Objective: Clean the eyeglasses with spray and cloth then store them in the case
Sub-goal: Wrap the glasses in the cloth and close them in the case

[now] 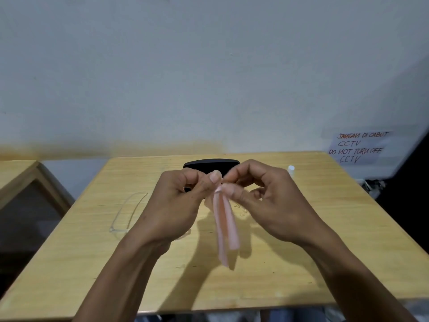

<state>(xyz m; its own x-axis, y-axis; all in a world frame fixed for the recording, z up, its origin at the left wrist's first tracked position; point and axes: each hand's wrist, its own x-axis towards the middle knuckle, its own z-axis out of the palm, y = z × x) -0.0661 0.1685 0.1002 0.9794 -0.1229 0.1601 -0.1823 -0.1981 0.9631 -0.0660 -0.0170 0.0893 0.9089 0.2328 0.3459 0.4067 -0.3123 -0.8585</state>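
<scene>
A pale wooden bench (301,240) stands against a plain whitish wall (209,66), seen from above and behind the hands. Over its middle, lifted clear of the surface, hangs a thin pink cloth (226,226), bunched into a narrow strip that dangles downward and casts a shadow on the wood. Its top end is pinched between both hands: the left hand (176,203) has thumb and curled fingers (214,176) closed on it from one side, and the right hand (262,198) nips the same end with thumb and forefinger from the other, so the fingertips of the two hands nearly meet. The clear-framed eyeglasses (125,217) lie flat on the bench to the left, partly under the left forearm, one temple arm stretching away toward the far edge. Behind the hands, near the far edge of the bench, sits the black case (211,164), mostly hidden by the knuckles. A small white-capped spray bottle (291,168) peeks out just beyond the right hand. On the wall at the right is a handwritten paper notice (359,146) about CCTV.
</scene>
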